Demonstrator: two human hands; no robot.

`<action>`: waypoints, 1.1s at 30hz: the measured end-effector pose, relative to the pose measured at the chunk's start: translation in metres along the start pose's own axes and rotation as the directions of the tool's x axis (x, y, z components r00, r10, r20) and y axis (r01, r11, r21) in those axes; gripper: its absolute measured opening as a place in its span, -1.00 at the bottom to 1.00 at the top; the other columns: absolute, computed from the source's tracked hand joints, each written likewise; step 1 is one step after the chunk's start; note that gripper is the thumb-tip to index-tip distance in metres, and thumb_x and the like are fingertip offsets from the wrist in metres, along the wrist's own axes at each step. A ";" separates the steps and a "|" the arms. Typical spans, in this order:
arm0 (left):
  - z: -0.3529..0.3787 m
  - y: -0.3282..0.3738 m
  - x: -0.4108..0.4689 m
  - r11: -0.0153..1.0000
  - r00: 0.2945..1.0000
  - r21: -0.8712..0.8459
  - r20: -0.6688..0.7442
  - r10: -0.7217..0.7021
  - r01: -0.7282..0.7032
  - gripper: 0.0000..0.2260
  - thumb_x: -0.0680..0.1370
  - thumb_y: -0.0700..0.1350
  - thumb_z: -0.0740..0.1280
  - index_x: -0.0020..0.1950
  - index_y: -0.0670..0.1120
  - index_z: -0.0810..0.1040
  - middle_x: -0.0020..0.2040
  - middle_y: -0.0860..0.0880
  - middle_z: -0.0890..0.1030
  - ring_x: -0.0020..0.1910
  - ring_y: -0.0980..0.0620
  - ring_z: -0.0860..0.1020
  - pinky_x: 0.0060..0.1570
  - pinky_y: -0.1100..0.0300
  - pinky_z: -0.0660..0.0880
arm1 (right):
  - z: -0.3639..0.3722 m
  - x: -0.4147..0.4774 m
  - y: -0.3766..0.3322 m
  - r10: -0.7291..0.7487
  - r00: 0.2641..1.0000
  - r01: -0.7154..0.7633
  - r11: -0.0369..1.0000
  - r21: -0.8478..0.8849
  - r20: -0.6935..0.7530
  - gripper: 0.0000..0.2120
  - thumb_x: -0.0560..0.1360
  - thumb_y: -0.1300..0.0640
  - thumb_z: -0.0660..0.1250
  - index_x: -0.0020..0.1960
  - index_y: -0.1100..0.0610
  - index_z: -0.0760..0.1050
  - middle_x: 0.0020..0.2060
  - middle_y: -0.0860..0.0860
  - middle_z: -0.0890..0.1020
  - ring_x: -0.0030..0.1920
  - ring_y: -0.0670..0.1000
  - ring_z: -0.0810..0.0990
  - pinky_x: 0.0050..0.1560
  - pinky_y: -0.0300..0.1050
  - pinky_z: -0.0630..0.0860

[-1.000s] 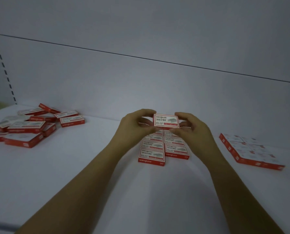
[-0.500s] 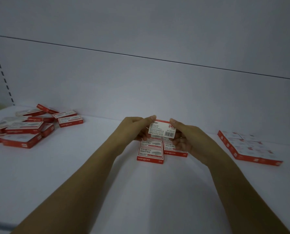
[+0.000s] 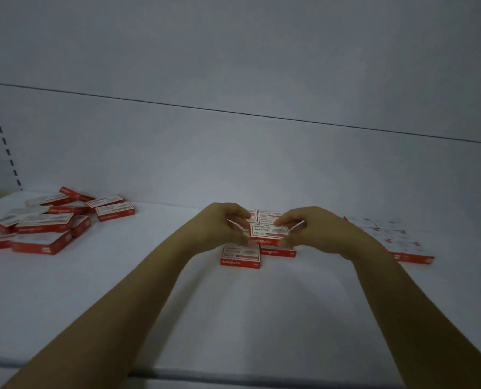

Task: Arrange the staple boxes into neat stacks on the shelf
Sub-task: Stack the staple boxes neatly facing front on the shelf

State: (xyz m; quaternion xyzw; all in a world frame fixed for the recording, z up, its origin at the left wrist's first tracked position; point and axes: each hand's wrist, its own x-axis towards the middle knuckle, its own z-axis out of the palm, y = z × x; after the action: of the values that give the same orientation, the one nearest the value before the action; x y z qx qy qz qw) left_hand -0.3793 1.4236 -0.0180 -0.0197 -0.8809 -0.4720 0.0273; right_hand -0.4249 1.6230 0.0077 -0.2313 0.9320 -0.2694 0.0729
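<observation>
I have just flipped the staple box (image 3: 268, 231). Half a second ago its barcoded back faced me; now the printed face is up. It sits lower, on or just above the right-hand row of the laid boxes (image 3: 240, 256) at the middle of the shelf (image 3: 233, 327); I cannot tell whether it touches. My left hand (image 3: 225, 224) and right hand (image 3: 315, 230) pinch its two short ends with curled fingertips. I judge this one nearly placed. The loose heap (image 3: 46, 223) on my left remains to sort, and the tidy block (image 3: 396, 245) on my right looks finished.
</observation>
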 end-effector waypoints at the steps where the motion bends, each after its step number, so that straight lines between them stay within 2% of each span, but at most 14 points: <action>1: 0.000 -0.001 -0.003 0.998 1.000 0.061 -0.006 -0.004 0.005 -0.57 0.36 -0.17 0.52 0.19 -0.05 0.52 0.00 0.05 0.59 -0.08 0.11 0.59 -0.06 0.29 0.54 | 0.000 -0.005 0.003 0.007 1.000 -0.007 1.000 -0.027 -0.007 -0.58 0.38 0.11 0.49 0.22 0.01 0.52 0.02 -0.09 0.53 -0.05 -0.12 0.51 -0.18 -0.38 0.38; 3: -0.002 -0.007 -0.010 0.982 0.999 0.187 -0.031 -0.037 0.042 -0.52 0.34 -0.11 0.54 0.22 -0.03 0.50 0.04 0.02 0.55 -0.05 0.07 0.55 -0.03 0.27 0.50 | 0.002 -0.017 0.010 0.031 0.999 -0.032 0.997 -0.065 -0.019 -0.56 0.36 0.12 0.50 0.22 0.02 0.52 0.02 -0.08 0.52 -0.07 -0.12 0.49 -0.20 -0.37 0.35; 5: -0.003 -0.014 -0.018 0.955 0.995 0.281 -0.065 -0.080 0.095 -0.45 0.32 -0.04 0.55 0.26 -0.02 0.48 0.05 0.01 0.52 0.00 0.04 0.53 0.01 0.23 0.47 | 0.008 -0.026 0.017 0.057 0.998 -0.058 0.994 -0.092 -0.017 -0.55 0.36 0.14 0.50 0.23 0.05 0.52 0.01 -0.07 0.52 -0.06 -0.11 0.48 -0.13 -0.31 0.36; 8: 0.001 -0.024 -0.025 0.926 0.985 0.338 -0.103 -0.140 0.167 -0.37 0.29 0.04 0.56 0.30 -0.06 0.45 0.04 0.02 0.51 0.01 0.03 0.52 0.05 0.21 0.46 | 0.022 -0.030 0.022 0.103 0.994 -0.105 0.991 -0.085 -0.032 -0.55 0.35 0.12 0.50 0.21 0.07 0.51 0.06 -0.02 0.56 -0.01 -0.07 0.51 -0.06 -0.27 0.40; 10: 0.007 -0.028 -0.025 0.916 0.980 0.351 -0.120 -0.160 0.193 -0.43 0.31 0.04 0.55 0.24 -0.08 0.48 0.04 -0.01 0.53 -0.03 0.04 0.51 0.01 0.23 0.43 | 0.030 -0.029 0.022 0.125 0.991 -0.128 0.991 -0.043 -0.052 -0.56 0.35 0.11 0.50 0.20 0.07 0.49 0.09 -0.02 0.56 -0.05 -0.08 0.51 -0.19 -0.34 0.40; 11: 0.009 -0.028 -0.024 0.914 0.979 0.359 -0.132 -0.153 0.191 -0.54 0.32 0.03 0.54 0.14 -0.06 0.51 0.01 -0.03 0.54 -0.06 0.04 0.49 -0.02 0.22 0.42 | 0.032 -0.028 0.020 0.136 0.989 -0.137 0.990 -0.026 -0.057 -0.56 0.36 0.11 0.49 0.20 0.07 0.48 0.09 -0.01 0.56 -0.07 -0.09 0.50 -0.25 -0.38 0.37; 13: 0.013 -0.028 -0.022 0.913 0.978 0.362 -0.155 -0.141 0.189 -0.69 0.34 -0.02 0.53 -0.06 -0.08 0.51 -0.06 -0.07 0.56 -0.13 0.03 0.48 -0.05 0.17 0.45 | 0.035 -0.027 0.019 0.148 0.986 -0.149 0.989 -0.011 -0.071 -0.57 0.38 0.11 0.48 0.21 0.07 0.46 0.14 0.01 0.54 -0.05 -0.08 0.47 -0.25 -0.36 0.35; 14: 0.013 -0.027 -0.021 0.916 0.978 0.356 -0.152 -0.141 0.187 -0.73 0.35 -0.03 0.53 -0.08 -0.12 0.55 -0.08 -0.08 0.60 -0.15 0.03 0.49 -0.07 0.17 0.47 | 0.036 -0.027 0.018 0.149 0.985 -0.151 0.988 -0.021 -0.088 -0.57 0.38 0.11 0.48 0.21 0.07 0.46 0.17 0.03 0.52 -0.03 -0.07 0.46 -0.19 -0.33 0.36; 17: 0.013 -0.026 -0.019 0.926 0.982 0.332 -0.119 -0.146 0.178 -0.73 0.36 -0.07 0.51 0.00 -0.16 0.66 -0.07 -0.10 0.66 -0.20 0.04 0.51 -0.17 0.23 0.46 | 0.036 -0.026 0.017 0.164 0.979 -0.170 0.984 -0.046 -0.118 -0.54 0.39 0.09 0.47 0.23 0.10 0.44 0.22 0.05 0.49 -0.01 -0.06 0.42 -0.05 -0.25 0.35; 19: 0.013 -0.026 -0.019 0.931 0.983 0.323 -0.117 -0.140 0.171 -0.73 0.36 -0.08 0.52 0.01 -0.15 0.67 -0.07 -0.10 0.67 -0.20 0.05 0.53 -0.16 0.23 0.46 | 0.036 -0.026 0.015 0.179 0.980 -0.183 0.982 -0.039 -0.089 -0.52 0.40 0.10 0.46 0.27 0.13 0.42 0.20 0.05 0.53 -0.03 -0.07 0.44 -0.03 -0.26 0.36; 22: 0.014 -0.027 -0.018 0.935 0.984 0.313 -0.117 -0.135 0.165 -0.73 0.36 -0.09 0.52 0.02 -0.15 0.67 -0.06 -0.10 0.67 -0.19 0.04 0.54 -0.14 0.24 0.47 | 0.035 -0.027 0.011 0.193 0.980 -0.194 0.981 -0.027 -0.040 -0.60 0.42 0.14 0.44 0.23 0.17 0.48 0.15 0.06 0.58 -0.07 -0.08 0.48 -0.04 -0.27 0.39; 29: 0.013 -0.027 -0.016 0.933 0.985 0.317 -0.092 -0.146 0.168 -0.74 0.36 -0.10 0.51 0.01 -0.15 0.67 -0.12 -0.09 0.66 -0.22 0.05 0.50 -0.26 0.29 0.40 | 0.034 -0.026 0.012 0.218 0.976 -0.217 0.976 0.029 -0.010 -0.60 0.40 0.15 0.46 0.20 0.16 0.47 0.13 0.05 0.58 -0.04 -0.05 0.50 0.01 -0.23 0.42; 31: 0.012 -0.025 -0.016 0.925 0.986 0.341 -0.075 -0.151 0.168 -0.74 0.37 -0.09 0.51 0.01 -0.15 0.67 -0.17 -0.05 0.62 -0.24 0.06 0.49 -0.34 0.32 0.38 | 0.031 -0.026 0.010 0.225 0.974 -0.225 0.974 -0.010 0.004 -0.60 0.39 0.14 0.47 0.19 0.16 0.49 0.12 0.05 0.59 -0.04 -0.04 0.51 0.00 -0.24 0.43; 33: 0.010 -0.022 -0.016 0.910 0.986 0.380 -0.050 -0.157 0.164 -0.71 0.37 -0.06 0.51 0.03 -0.15 0.66 -0.18 -0.02 0.60 -0.24 0.07 0.48 -0.34 0.32 0.37 | 0.025 -0.026 0.004 0.224 0.973 -0.219 0.970 -0.104 0.049 -0.61 0.39 0.11 0.47 0.18 0.15 0.51 0.11 0.04 0.60 -0.06 -0.05 0.51 -0.12 -0.29 0.43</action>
State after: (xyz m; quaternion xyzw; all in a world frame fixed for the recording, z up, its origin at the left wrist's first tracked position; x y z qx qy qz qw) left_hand -0.3654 1.4198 -0.0434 0.0626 -0.9545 -0.2917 -0.0002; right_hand -0.3971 1.6265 -0.0158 -0.1371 0.9615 -0.2064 0.1192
